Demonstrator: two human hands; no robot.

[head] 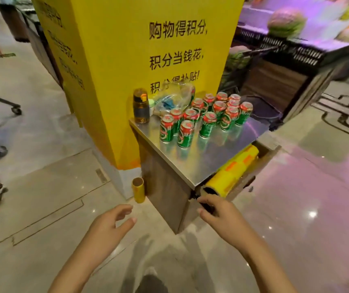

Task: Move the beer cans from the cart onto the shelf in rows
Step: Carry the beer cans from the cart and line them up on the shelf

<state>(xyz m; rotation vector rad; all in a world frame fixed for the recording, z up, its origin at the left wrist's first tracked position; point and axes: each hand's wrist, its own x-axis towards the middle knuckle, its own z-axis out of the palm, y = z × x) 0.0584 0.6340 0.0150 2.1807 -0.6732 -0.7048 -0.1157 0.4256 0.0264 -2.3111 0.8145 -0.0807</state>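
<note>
Green aluminium beer cans with red tops (pixel 205 118) standing upright in loose rows on a steel-topped wooden counter (pixel 218 153) against a yellow pillar with black Chinese lettering (pixel 139 60). At the cluster's nine o'clock, an amber plastic bottle with an orange cap (pixel 141 106); at eleven o'clock, a crumpled clear plastic bag (pixel 174 96). Below the counter's edge at five o'clock, a yellow film roll (pixel 230 172). Left hand (pixel 111 224) low at seven o'clock, grip loosely wide, holding nothing. Right hand (pixel 222 216) at the roll's near end, fingers curled; contact unclear.
</note>
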